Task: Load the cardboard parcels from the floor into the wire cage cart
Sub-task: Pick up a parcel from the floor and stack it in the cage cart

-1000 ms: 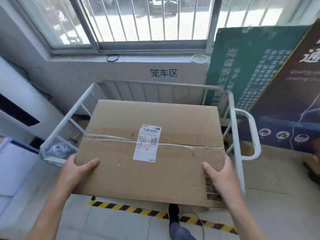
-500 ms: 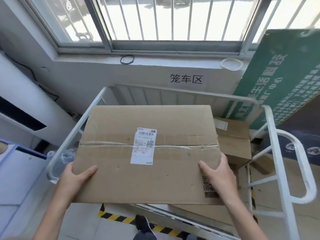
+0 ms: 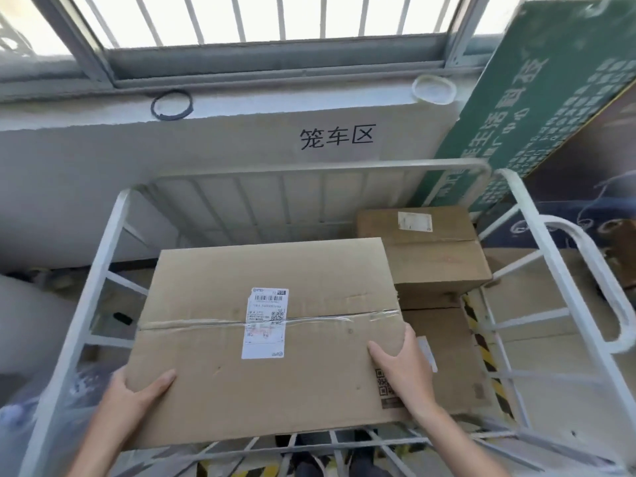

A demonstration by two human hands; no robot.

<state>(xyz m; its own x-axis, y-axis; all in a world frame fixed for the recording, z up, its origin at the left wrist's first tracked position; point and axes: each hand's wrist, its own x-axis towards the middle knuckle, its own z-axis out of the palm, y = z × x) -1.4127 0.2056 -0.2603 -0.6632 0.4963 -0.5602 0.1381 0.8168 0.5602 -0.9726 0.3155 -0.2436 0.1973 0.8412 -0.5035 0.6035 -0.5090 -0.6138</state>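
Note:
A large taped cardboard parcel (image 3: 268, 332) with a white shipping label fills the middle of the head view, inside the top opening of the white wire cage cart (image 3: 103, 263). My left hand (image 3: 137, 397) grips its near left corner and my right hand (image 3: 402, 370) grips its near right edge by a QR code. Inside the cart at the right lie two other parcels: a smaller labelled one (image 3: 430, 249) at the back and a flat one (image 3: 447, 356) nearer, partly hidden under the held parcel.
The cart stands against a white wall under a barred window (image 3: 275, 29). Large printed boards (image 3: 550, 98) lean at the right behind the cart's handle (image 3: 605, 290). Yellow-black floor tape (image 3: 481, 346) shows through the wires. Plastic-wrapped goods (image 3: 41, 407) sit at the left.
I have stepped closer and carried the parcel forward and down past the cart's near rail, into its opening. Both hands keep the same grip.

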